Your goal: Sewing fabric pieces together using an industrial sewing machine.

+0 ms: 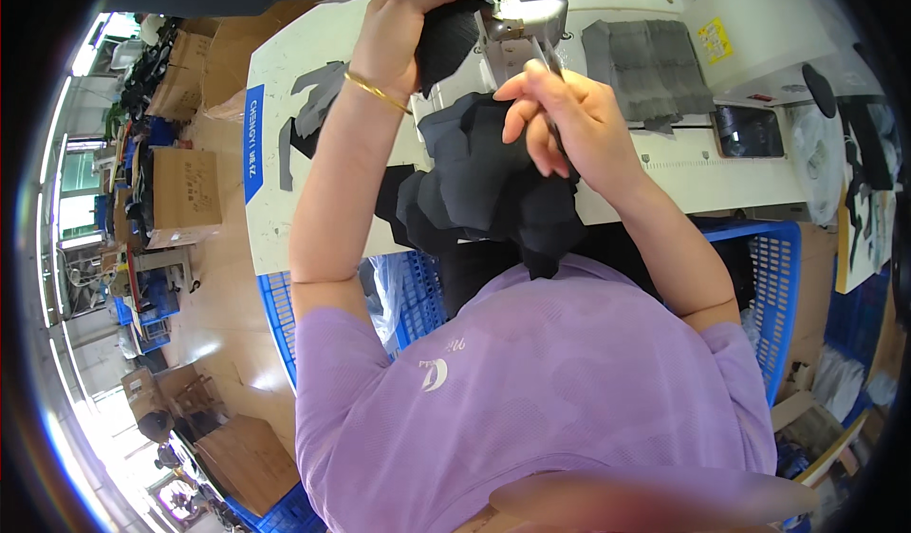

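The white table spreads under and beyond both hands, its near edge running just below them and its left edge well left of the left hand, where the bare wooden floor opens out. At the table's far side, touching the left hand's fingers, stands the sewing machine, which closes off the room ahead. Below the hands and under the table edge sit two blue plastic crates, the left crate and the right crate, boxing in the space on either side of the purple shirt. Cardboard boxes stand on the floor far left of the left hand. A stack of grey fabric pieces lies on the table just right of the right hand, and a few loose grey pieces lie just left of the left wrist. Between the two hands and hanging over the near edge is the chained bundle of black fabric pieces. The left hand, a gold bracelet at its wrist, has its fingers closed around the bundle's upper end beside the machine. The right hand rests on the bundle with its fingers curled around small thread snips, whose tip points up toward the machine.
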Action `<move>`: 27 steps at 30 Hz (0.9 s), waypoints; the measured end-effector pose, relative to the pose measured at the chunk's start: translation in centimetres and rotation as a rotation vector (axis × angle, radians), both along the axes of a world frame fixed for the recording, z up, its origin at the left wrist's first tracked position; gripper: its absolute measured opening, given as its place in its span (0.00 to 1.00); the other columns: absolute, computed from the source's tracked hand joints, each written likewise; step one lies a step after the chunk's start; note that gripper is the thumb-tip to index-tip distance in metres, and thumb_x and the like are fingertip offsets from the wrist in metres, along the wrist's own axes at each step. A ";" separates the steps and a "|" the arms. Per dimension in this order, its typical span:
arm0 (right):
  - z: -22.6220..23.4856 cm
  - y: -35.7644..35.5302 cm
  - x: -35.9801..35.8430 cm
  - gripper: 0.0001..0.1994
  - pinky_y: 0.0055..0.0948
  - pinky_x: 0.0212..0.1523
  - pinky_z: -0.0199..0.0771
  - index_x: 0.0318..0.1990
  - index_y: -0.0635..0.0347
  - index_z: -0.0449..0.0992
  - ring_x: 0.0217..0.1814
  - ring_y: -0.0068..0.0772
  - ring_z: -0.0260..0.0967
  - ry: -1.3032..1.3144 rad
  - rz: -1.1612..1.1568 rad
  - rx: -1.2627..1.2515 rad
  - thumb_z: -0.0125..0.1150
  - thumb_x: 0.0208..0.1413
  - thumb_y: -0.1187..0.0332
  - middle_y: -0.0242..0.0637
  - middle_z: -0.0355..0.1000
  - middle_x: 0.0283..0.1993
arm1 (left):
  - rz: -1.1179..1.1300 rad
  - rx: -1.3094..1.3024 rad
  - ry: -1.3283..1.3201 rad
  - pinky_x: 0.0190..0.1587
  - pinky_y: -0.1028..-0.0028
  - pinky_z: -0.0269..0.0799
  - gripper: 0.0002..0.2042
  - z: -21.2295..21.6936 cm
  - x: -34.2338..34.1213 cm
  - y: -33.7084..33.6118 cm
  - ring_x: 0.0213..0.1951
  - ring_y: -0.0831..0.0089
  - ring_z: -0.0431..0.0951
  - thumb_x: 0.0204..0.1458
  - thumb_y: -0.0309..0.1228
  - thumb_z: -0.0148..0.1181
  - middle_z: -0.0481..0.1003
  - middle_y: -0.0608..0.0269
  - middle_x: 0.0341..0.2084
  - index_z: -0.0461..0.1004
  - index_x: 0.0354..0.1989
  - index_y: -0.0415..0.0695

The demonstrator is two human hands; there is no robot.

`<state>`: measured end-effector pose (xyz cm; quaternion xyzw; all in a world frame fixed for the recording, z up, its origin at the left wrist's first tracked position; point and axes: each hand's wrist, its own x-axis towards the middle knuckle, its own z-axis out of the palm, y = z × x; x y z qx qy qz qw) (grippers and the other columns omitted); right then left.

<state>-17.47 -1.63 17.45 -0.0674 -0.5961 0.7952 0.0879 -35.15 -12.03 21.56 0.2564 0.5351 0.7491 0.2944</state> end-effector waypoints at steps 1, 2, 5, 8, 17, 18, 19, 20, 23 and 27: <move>0.3 0.3 0.2 0.16 0.17 0.16 0.62 0.39 0.66 0.75 0.19 0.17 0.68 0.000 -0.004 -0.006 0.51 0.65 0.60 0.37 0.74 0.25 | 0.161 -0.110 0.025 0.36 0.78 0.74 0.10 0.3 1.0 -0.4 0.34 0.74 0.79 0.49 0.19 0.58 0.79 0.60 0.34 0.78 0.40 0.33; 0.5 0.5 0.7 0.15 0.20 0.18 0.63 0.38 0.65 0.75 0.21 0.19 0.69 0.022 -0.006 0.083 0.53 0.63 0.59 0.35 0.73 0.25 | 0.329 -0.222 0.049 0.39 0.78 0.74 0.10 0.6 1.9 -1.0 0.36 0.74 0.79 0.51 0.23 0.59 0.79 0.57 0.36 0.79 0.39 0.31; -0.1 0.2 2.2 0.13 0.24 0.20 0.64 0.38 0.62 0.75 0.22 0.24 0.70 0.172 -0.239 0.629 0.57 0.59 0.60 0.33 0.72 0.25 | 0.425 -0.026 0.134 0.42 0.75 0.72 0.11 -1.7 4.6 -3.5 0.36 0.73 0.77 0.47 0.19 0.64 0.78 0.59 0.34 0.77 0.40 0.32; -0.6 -0.6 2.9 0.12 0.27 0.21 0.65 0.37 0.59 0.75 0.22 0.31 0.67 0.288 -0.504 1.211 0.63 0.53 0.61 0.31 0.67 0.25 | 0.471 -0.015 0.317 0.44 0.77 0.69 0.09 -3.9 6.9 -5.3 0.37 0.77 0.74 0.50 0.20 0.64 0.76 0.64 0.34 0.74 0.39 0.35; -0.7 -2.1 2.2 0.14 0.27 0.23 0.68 0.39 0.58 0.74 0.25 0.28 0.70 0.164 -0.429 1.544 0.66 0.50 0.61 0.29 0.67 0.28 | 0.442 -0.084 0.445 0.39 0.81 0.67 0.07 -5.9 9.5 -5.8 0.34 0.81 0.73 0.53 0.23 0.64 0.76 0.65 0.31 0.75 0.38 0.35; -0.8 -2.0 2.3 0.14 0.27 0.23 0.68 0.39 0.58 0.74 0.25 0.28 0.70 0.163 -0.432 1.543 0.66 0.50 0.61 0.29 0.67 0.28 | 0.427 -0.080 0.441 0.39 0.81 0.68 0.07 -5.9 9.5 -5.8 0.33 0.81 0.73 0.52 0.23 0.65 0.76 0.65 0.31 0.75 0.37 0.35; -0.9 -2.0 2.3 0.13 0.27 0.22 0.68 0.34 0.57 0.71 0.26 0.28 0.70 0.174 -0.450 1.561 0.67 0.48 0.60 0.29 0.66 0.27 | 0.428 -0.080 0.443 0.39 0.81 0.68 0.07 -5.9 9.4 -5.8 0.33 0.81 0.73 0.52 0.23 0.65 0.76 0.65 0.31 0.75 0.37 0.35; -1.0 -2.0 2.3 0.14 0.26 0.22 0.68 0.28 0.56 0.69 0.26 0.27 0.70 0.184 -0.468 1.579 0.67 0.47 0.59 0.29 0.64 0.25 | 0.440 -0.073 0.395 0.38 0.81 0.68 0.08 -5.9 9.3 -5.7 0.33 0.81 0.73 0.52 0.24 0.65 0.76 0.65 0.31 0.75 0.37 0.35; -0.9 -1.9 2.9 0.14 0.26 0.22 0.69 0.27 0.55 0.69 0.26 0.27 0.71 0.136 -0.456 1.583 0.67 0.47 0.59 0.29 0.64 0.25 | 0.454 -0.054 0.358 0.38 0.81 0.68 0.08 -6.1 8.9 -5.9 0.33 0.81 0.73 0.51 0.23 0.66 0.77 0.65 0.31 0.75 0.37 0.34; -1.2 -1.8 2.0 0.13 0.27 0.22 0.69 0.27 0.55 0.69 0.25 0.27 0.71 0.194 -0.450 1.589 0.66 0.48 0.60 0.29 0.65 0.25 | 0.394 -0.105 0.361 0.38 0.80 0.69 0.08 -5.7 9.6 -5.8 0.33 0.80 0.74 0.51 0.23 0.66 0.77 0.65 0.31 0.76 0.37 0.34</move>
